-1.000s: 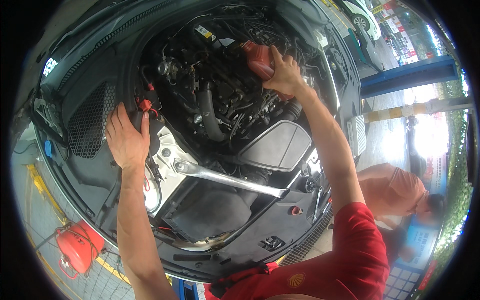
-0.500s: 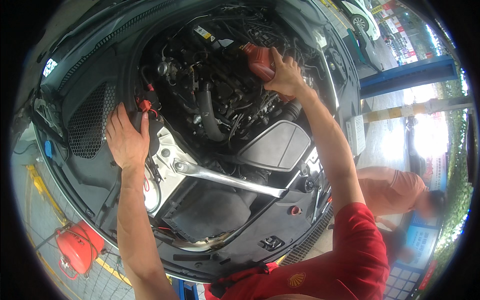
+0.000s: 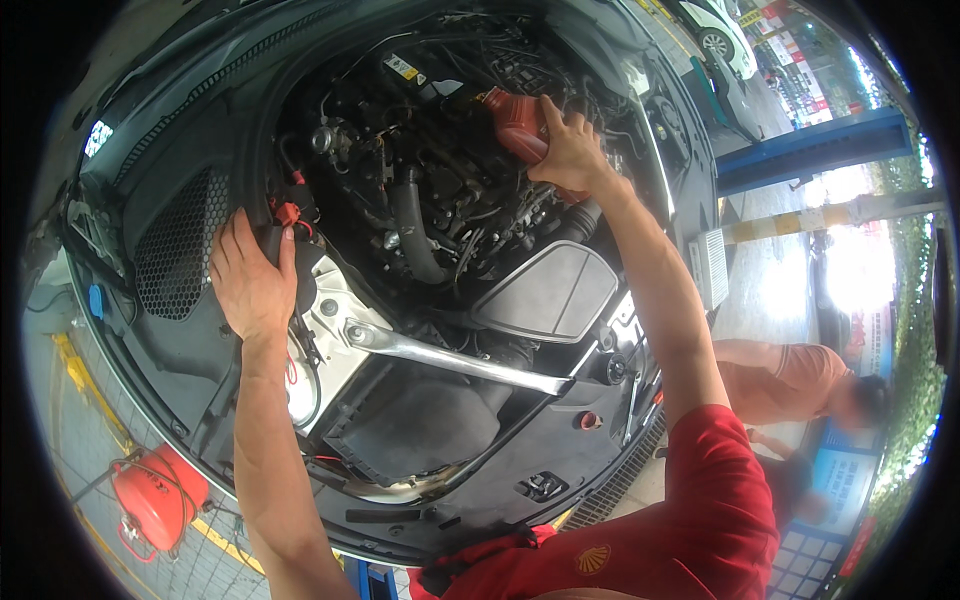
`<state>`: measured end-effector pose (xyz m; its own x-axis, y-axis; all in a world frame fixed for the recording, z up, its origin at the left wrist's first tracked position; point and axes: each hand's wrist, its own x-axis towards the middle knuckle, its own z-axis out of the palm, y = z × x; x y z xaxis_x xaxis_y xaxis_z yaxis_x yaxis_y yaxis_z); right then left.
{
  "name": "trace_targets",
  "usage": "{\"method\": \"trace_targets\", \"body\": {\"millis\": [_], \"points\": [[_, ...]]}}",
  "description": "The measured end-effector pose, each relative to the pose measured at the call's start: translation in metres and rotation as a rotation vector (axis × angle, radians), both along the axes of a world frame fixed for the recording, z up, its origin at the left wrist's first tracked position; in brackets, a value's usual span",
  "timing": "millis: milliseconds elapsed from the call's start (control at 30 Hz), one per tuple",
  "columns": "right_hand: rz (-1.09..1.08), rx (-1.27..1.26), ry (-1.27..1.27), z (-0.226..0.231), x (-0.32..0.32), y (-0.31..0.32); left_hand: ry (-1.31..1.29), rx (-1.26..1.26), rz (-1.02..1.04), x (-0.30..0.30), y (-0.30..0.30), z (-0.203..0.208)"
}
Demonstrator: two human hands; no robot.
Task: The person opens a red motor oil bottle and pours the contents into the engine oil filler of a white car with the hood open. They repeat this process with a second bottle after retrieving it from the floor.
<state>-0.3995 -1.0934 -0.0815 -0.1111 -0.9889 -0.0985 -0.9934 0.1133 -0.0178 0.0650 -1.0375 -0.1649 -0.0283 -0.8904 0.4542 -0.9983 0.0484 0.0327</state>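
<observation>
My right hand [image 3: 572,155] is wrapped round a red oil bottle [image 3: 518,125], which lies tilted with its neck toward the upper left, over the engine [image 3: 440,180]. Whether anything flows from its mouth is too small to tell. My left hand [image 3: 252,275] rests with fingers apart on the black edge of the engine bay, beside a red terminal cover [image 3: 288,213] and a honeycomb grille [image 3: 185,245]. It holds nothing.
A silver strut brace [image 3: 460,365] crosses the near part of the bay, by a black air box cover [image 3: 550,290]. A small red cap [image 3: 590,421] sits on the front panel. Someone in an orange shirt [image 3: 780,380] is at the right. A red reel-like drum [image 3: 160,495] stands at lower left.
Almost nothing differs. Both hands and the bottle keep their places; the whole view has shifted very slightly.
</observation>
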Motion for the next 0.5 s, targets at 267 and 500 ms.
{"method": "trace_targets", "body": {"millis": [267,500], "points": [[-0.004,0.017,0.006,0.007,0.003,0.002,0.005,0.008,0.0,0.0,-0.001,0.0],[-0.024,0.049,-0.01,0.015,0.008,0.003,0.009,0.014,0.0,0.0,0.0,0.001]]}}
